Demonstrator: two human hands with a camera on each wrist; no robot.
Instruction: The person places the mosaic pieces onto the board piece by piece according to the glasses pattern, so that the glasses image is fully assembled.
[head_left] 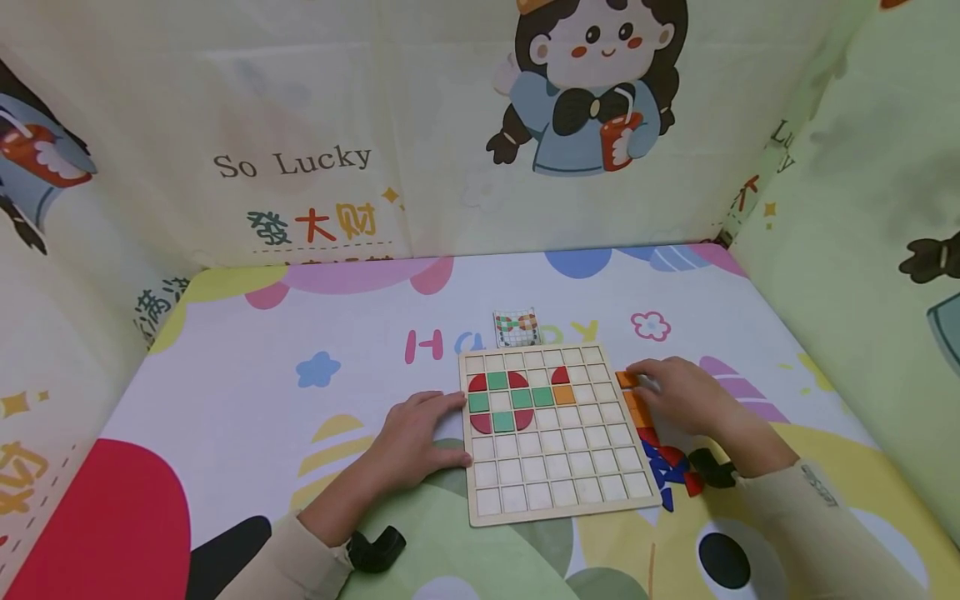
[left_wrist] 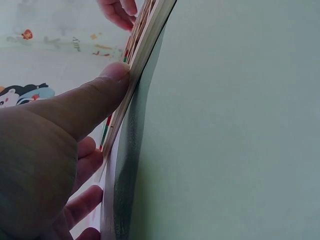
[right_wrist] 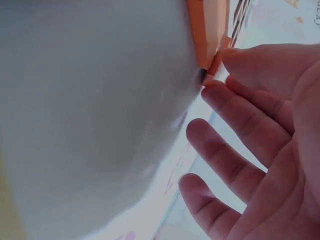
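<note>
A wooden grid board (head_left: 562,468) lies flat, with green square tiles (head_left: 542,397), red quarter-round tiles (head_left: 480,423) and one orange square tile (head_left: 564,394) in its upper cells. At the board's left edge, my left hand (head_left: 420,442) touches the rim with thumb and fingers spread apart; its thumb (left_wrist: 107,87) presses the edge in the left wrist view. Beyond the right edge, my right hand (head_left: 686,398) pinches an orange tile (right_wrist: 215,67) between thumb and forefinger, other fingers loosely spread.
Along the board's right side lie loose orange tiles (head_left: 637,410), red pieces (head_left: 672,454) and blue pieces (head_left: 663,468). A small pattern card (head_left: 517,330) sits behind the board. Printed cloth (head_left: 240,350) covers the table, and fabric walls (head_left: 442,167) enclose it.
</note>
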